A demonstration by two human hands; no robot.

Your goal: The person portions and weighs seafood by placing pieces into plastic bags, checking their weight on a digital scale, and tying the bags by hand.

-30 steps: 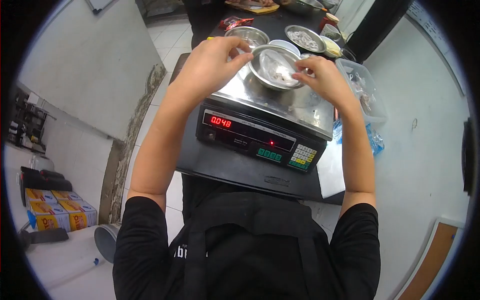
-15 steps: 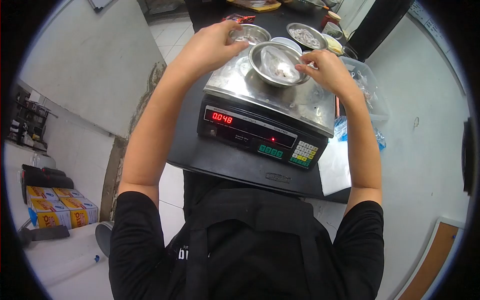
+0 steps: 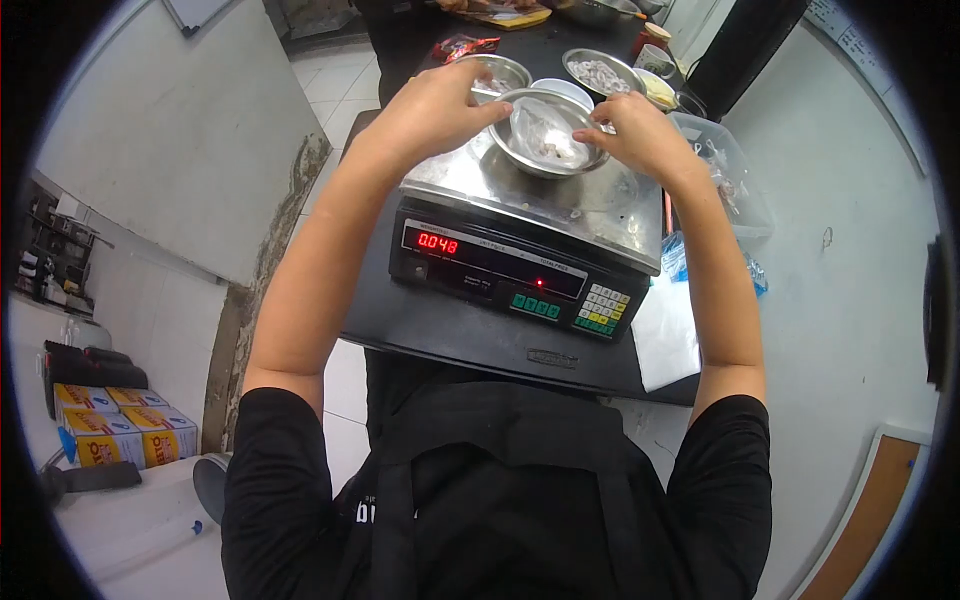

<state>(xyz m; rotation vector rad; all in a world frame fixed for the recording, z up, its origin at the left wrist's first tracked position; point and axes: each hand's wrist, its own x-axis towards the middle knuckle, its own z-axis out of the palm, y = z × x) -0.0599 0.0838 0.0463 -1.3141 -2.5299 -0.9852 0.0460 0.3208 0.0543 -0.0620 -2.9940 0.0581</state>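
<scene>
A metal bowl (image 3: 507, 148) stands on the steel plate of a digital scale (image 3: 425, 268), whose red display reads 0.048. Inside the bowl lies a clear plastic bag (image 3: 545, 130) with a few small pale pieces in it. The thumb and forefinger of my right hand (image 3: 640, 135) are closed at the bag's right edge, by the bowl's rim. My left hand (image 3: 435, 112) is open, thumb and fingers apart. Its fingers are over a second metal bowl (image 3: 515, 68) with pale pieces, and its thumb is close to the front bowl's left rim.
Behind the scale are a metal bowl of pale strips (image 3: 603, 75), a white bowl (image 3: 563, 90), a glass mug (image 3: 655, 60) and a red packet (image 3: 465, 47). A clear plastic tub (image 3: 745, 190) stands at right. White sheets (image 3: 665, 335) lie beside the scale on the black table (image 3: 470, 340).
My left hand has come down and right, bringing its thumb nearer the front bowl's rim. My right hand stays at the bag's edge. The display still reads 0.048.
</scene>
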